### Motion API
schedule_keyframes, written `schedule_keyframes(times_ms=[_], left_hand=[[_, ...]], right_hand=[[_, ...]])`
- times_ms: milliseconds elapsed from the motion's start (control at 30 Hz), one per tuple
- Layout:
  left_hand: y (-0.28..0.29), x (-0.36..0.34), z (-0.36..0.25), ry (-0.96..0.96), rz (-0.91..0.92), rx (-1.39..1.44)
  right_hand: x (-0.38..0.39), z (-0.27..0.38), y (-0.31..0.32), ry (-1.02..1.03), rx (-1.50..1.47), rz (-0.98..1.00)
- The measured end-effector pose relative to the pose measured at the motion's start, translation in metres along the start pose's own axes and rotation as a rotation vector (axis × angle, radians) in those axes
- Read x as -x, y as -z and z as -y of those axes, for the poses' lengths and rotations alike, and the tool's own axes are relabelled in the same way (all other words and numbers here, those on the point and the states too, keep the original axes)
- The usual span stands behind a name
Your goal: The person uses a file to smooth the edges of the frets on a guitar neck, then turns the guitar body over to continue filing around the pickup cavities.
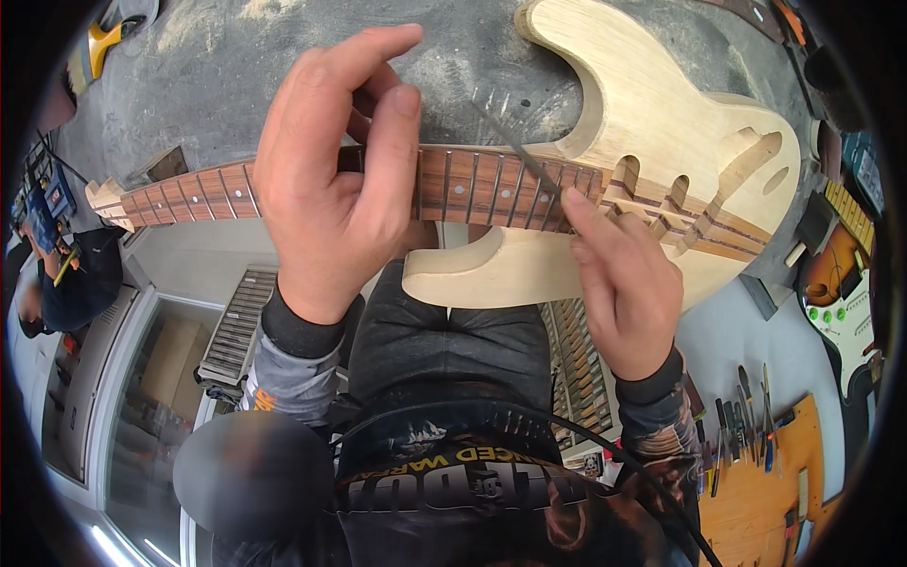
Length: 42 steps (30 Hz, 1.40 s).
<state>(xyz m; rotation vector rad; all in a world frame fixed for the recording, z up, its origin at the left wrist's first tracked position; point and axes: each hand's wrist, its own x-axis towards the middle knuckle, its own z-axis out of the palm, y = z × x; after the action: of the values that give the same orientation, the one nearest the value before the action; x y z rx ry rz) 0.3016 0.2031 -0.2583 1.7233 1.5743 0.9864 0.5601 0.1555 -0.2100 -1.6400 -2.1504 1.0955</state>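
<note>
A bare wood electric guitar body (pixel 624 85) lies across the workbench, its neck reaching to the left with a brown fretboard (pixel 482 189), metal frets and pale dot inlays. Between finger and thumb, my right hand (pixel 628 283) grips a thin dark file (pixel 515 146), which slants over the last frets near the body. The file's near end is hidden by my fingers. My left hand (pixel 331 170) is above the middle of the neck, thumb and fingers spread apart with nothing between them. It covers several frets; whether it touches the fretboard is hard to tell.
The grey workbench (pixel 453 57) is dusty with pale wood powder. A yellow-handled tool (pixel 102 45) lies at its far left. At right are a sunburst guitar (pixel 850 302) and an orange board (pixel 765 482) near several hand tools. Another person (pixel 80 283) is at the left.
</note>
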Motion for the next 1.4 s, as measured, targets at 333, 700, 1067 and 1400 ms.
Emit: schedule_keyframes(times_ms=[333, 700, 1067, 1400], left_hand=[[0.000, 0.000, -0.001, 0.003, -0.013, 0.007], [0.016, 0.022, -0.008, -0.047, -0.181, 0.124], [0.005, 0.087, -0.075, 0.625, 0.217, 0.639], [0.038, 0.079, -0.049, 0.636, 0.195, 0.753]], right_hand=[[0.043, -0.005, -0.010, -0.430, -0.720, -0.059], [-0.006, 0.012, -0.020, 0.104, 0.010, -0.070], [0.020, 0.059, -0.056, -0.114, -0.695, -0.042], [-0.023, 0.023, -0.024, 0.049, 0.116, -0.127]])
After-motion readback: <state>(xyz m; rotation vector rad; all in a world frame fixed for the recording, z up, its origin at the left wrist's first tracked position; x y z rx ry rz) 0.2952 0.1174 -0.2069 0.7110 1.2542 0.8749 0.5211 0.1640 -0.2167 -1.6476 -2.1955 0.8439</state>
